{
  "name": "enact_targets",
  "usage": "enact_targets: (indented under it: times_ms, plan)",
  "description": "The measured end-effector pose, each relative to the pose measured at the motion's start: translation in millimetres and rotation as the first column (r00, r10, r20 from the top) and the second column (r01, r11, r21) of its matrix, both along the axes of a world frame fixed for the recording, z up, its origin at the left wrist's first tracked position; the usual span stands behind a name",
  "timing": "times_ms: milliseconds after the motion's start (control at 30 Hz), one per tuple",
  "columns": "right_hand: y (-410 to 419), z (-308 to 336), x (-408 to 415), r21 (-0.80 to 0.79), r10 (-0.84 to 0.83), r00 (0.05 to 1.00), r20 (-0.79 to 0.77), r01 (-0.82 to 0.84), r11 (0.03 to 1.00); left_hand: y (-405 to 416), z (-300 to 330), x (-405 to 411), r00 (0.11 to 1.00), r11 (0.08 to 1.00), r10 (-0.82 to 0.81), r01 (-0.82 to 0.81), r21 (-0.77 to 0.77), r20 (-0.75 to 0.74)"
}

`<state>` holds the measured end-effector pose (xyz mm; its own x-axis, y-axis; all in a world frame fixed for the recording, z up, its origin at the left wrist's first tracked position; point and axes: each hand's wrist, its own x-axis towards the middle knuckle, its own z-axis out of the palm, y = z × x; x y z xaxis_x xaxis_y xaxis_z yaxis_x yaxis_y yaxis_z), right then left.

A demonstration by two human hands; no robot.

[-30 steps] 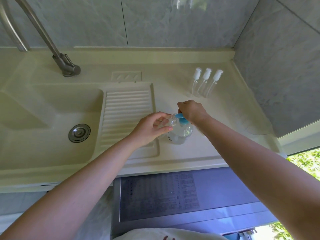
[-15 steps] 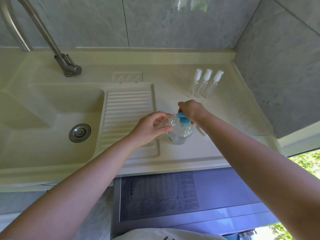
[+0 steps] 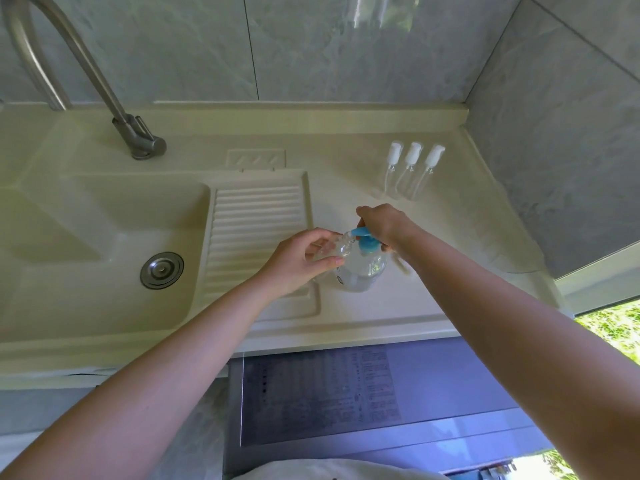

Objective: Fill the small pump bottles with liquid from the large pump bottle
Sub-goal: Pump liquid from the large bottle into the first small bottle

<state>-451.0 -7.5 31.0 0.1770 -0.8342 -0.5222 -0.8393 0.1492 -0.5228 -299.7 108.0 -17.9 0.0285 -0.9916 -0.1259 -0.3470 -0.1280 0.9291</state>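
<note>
Countertop: small bottle pinched in left fingers, under spout.

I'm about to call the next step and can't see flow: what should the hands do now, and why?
Probably press the blue pump head down with the right hand. That hand already grips it, its spout points at the small clear bottle the left hand holds at the tip, and the large bottle stands on the counter. Whether liquid flows cannot be seen.

walls: grey marbled tiles | counter: cream sink unit, steel faucet | window: daylight, greenery
</note>
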Motion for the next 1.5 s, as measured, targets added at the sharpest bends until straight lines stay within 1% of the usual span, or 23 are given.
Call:
enact_targets:
  times_ms: [167,267,333,467,567,633,733,833,933,1000,1067,1233,1367,1500]
  plan:
    - [1,-3,6,-0.031,0.021,0.999,-0.025,-0.021,0.999,-1,-1,0,1.0,1.0,0.008,-0.008,0.006,-0.013]
    - [0,-10,3,-0.103,0.043,0.997,-0.065,-0.05,0.993,-2,-1,-1,1.0,1.0,0.007,-0.007,0.007,-0.023]
    - [0,-13,3,-0.129,0.009,0.998,-0.061,-0.016,0.992,-2,0,-3,1.0,1.0,-0.003,0.003,0.0,-0.025]
    - [1,-7,3,-0.079,0.009,0.999,-0.053,-0.013,0.997,-1,0,-2,1.0,1.0,0.004,-0.004,0.003,-0.018]
    - [-1,1,-1,-0.001,-0.01,1.0,0.026,0.01,1.0,1,1,-1,1.0,1.0,0.004,-0.005,-0.001,-0.021]
    - [2,5,-2,0.019,-0.008,0.999,0.049,0.007,1.0,2,2,-1,1.0,1.0,0.007,-0.007,-0.003,-0.021]
    - [1,6,0,0.011,0.013,1.0,0.014,-0.013,1.0,1,3,0,1.0,1.0,0.004,-0.004,-0.008,-0.014]
    - [-3,3,2,-0.011,0.084,0.996,-0.029,-0.084,0.996,1,2,0,1.0,1.0,0.008,-0.008,-0.003,-0.011]
    - [-3,-4,2,-0.053,0.076,0.996,-0.047,-0.078,0.996,1,1,-1,1.0,1.0,0.006,-0.006,-0.001,-0.02]
    - [-3,-13,1,-0.097,0.102,0.991,-0.081,-0.11,0.989,1,1,-2,1.0,1.0,0.002,-0.002,0.004,-0.026]
    - [-4,-17,1,-0.121,0.092,0.993,-0.072,-0.1,0.988,0,2,-3,0.999,1.0,-0.004,0.005,0.008,-0.031]
    - [-5,-11,1,-0.047,0.004,1.0,0.001,-0.004,0.999,1,2,-3,1.0,1.0,-0.004,0.004,0.018,-0.028]
    - [-5,-6,1,-0.001,0.016,1.0,0.007,-0.016,1.0,1,3,-2,1.0,1.0,0.004,-0.003,0.021,-0.029]
    - [-6,-4,2,-0.004,0.02,1.0,-0.004,-0.02,1.0,1,5,-2,0.999,1.0,0.008,-0.007,0.024,-0.05]
